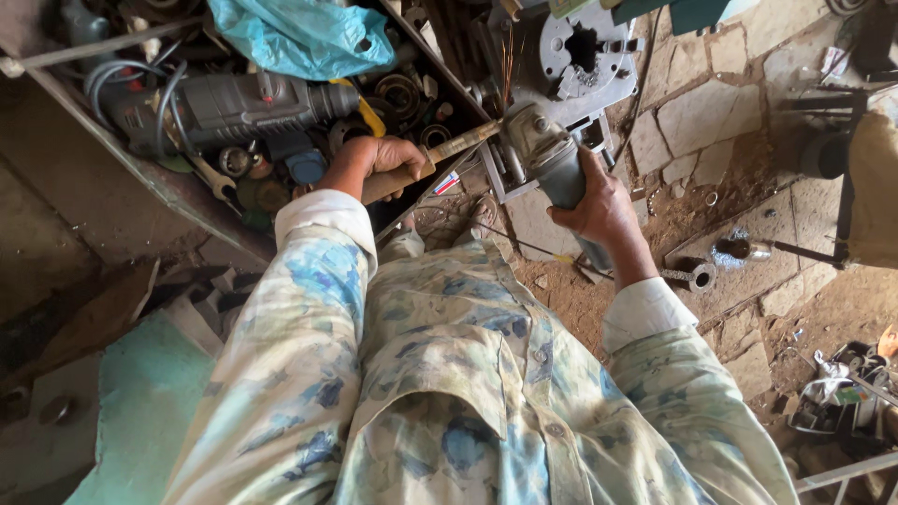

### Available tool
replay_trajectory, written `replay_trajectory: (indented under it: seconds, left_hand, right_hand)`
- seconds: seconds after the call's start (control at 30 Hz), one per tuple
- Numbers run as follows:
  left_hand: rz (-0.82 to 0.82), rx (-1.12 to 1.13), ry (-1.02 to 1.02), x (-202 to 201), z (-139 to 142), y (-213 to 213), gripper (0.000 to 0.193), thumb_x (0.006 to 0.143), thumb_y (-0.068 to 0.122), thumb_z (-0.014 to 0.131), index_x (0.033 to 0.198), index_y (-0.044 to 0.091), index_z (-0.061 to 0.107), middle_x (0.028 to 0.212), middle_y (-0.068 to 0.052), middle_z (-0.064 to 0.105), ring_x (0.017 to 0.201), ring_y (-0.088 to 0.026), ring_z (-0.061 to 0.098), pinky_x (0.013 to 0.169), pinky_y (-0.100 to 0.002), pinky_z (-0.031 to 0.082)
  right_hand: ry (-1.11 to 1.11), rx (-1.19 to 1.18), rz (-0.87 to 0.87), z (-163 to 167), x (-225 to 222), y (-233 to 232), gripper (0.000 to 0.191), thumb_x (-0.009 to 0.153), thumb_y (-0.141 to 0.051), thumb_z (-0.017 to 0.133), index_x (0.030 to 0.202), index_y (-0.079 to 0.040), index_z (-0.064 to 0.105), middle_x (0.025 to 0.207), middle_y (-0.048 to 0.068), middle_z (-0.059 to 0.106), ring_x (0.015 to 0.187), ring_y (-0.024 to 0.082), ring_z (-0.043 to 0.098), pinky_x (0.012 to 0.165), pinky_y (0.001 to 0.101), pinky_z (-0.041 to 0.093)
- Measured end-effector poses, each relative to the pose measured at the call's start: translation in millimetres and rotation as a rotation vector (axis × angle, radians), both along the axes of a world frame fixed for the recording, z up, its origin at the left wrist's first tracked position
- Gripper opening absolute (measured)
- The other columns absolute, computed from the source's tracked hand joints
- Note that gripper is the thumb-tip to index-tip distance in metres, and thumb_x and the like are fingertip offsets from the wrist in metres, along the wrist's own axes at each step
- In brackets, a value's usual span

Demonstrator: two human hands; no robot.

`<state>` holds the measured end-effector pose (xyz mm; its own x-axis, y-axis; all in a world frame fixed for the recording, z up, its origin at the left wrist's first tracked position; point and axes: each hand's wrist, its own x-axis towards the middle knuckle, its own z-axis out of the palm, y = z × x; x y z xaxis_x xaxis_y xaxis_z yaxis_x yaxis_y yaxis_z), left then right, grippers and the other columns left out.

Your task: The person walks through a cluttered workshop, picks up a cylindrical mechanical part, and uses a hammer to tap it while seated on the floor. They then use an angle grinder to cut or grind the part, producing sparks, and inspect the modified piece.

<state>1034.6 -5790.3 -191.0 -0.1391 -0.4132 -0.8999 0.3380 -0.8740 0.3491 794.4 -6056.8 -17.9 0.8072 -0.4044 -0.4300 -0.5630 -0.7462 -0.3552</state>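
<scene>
My left hand [382, 159] grips the wooden handle of a long tool [449, 150] whose metal end reaches right to the head of an angle grinder [547, 150]. My right hand [599, 208] is wrapped around the grinder's grey body. Thin orange sparks [508, 58] fly upward from where the metal meets the grinder head. My sleeves and shirt front, pale with blue blotches, fill the lower part of the view.
A metal tray [164, 182] at upper left holds a grey power drill [234, 105], cables, bearings and a blue plastic bag [304, 37]. A round metal flange part [585, 56] lies above the grinder. Stone paving [702, 117] and dirt spread right, with a pipe fitting [694, 275].
</scene>
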Motion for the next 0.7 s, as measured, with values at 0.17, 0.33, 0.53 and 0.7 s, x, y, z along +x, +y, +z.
replay_trajectory:
  seconds: [0.17, 0.33, 0.53, 0.7]
  left_hand:
    - [-0.004, 0.0, 0.017, 0.5, -0.1, -0.7, 0.037, 0.068, 0.032, 0.065, 0.092, 0.006, 0.069, 0.072, -0.019, 0.068, 0.059, -0.03, 0.064, 0.057, -0.045, 0.053]
    - [0.041, -0.016, 0.008, -2.0, -3.2, 0.9, 0.038, 0.068, 0.032, 0.066, 0.094, 0.005, 0.068, 0.073, -0.019, 0.067, 0.057, -0.03, 0.063, 0.055, -0.044, 0.053]
    - [-0.001, 0.051, 0.024, 2.5, 1.8, -1.9, 0.04, 0.066, 0.03, 0.066, 0.099, 0.006, 0.067, 0.075, -0.021, 0.069, 0.058, -0.031, 0.065, 0.056, -0.045, 0.055]
    - [0.0, 0.064, 0.034, 4.0, 9.7, -2.8, 0.044, 0.066, 0.03, 0.066, 0.103, 0.005, 0.067, 0.075, -0.021, 0.068, 0.058, -0.031, 0.064, 0.056, -0.045, 0.055]
  right_hand:
    - [0.008, -0.029, 0.009, -0.2, -0.6, -0.5, 0.103, 0.065, -0.032, 0.087, 0.154, -0.01, 0.039, 0.11, 0.028, 0.071, 0.099, 0.044, 0.071, 0.089, 0.05, 0.057]
    - [0.013, -0.04, -0.017, -1.4, -1.1, -2.6, 0.104, 0.066, -0.033, 0.087, 0.155, -0.009, 0.037, 0.109, 0.028, 0.071, 0.098, 0.044, 0.072, 0.088, 0.0499, 0.058]
    - [0.006, -0.024, 0.012, -4.8, -1.4, -1.9, 0.105, 0.066, -0.031, 0.087, 0.155, -0.01, 0.037, 0.109, 0.027, 0.072, 0.097, 0.043, 0.072, 0.089, 0.05, 0.059]
    - [0.028, -0.008, 0.011, -3.7, 0.7, -1.8, 0.107, 0.065, -0.031, 0.086, 0.157, -0.012, 0.035, 0.112, 0.025, 0.071, 0.095, 0.041, 0.074, 0.088, 0.0484, 0.059]
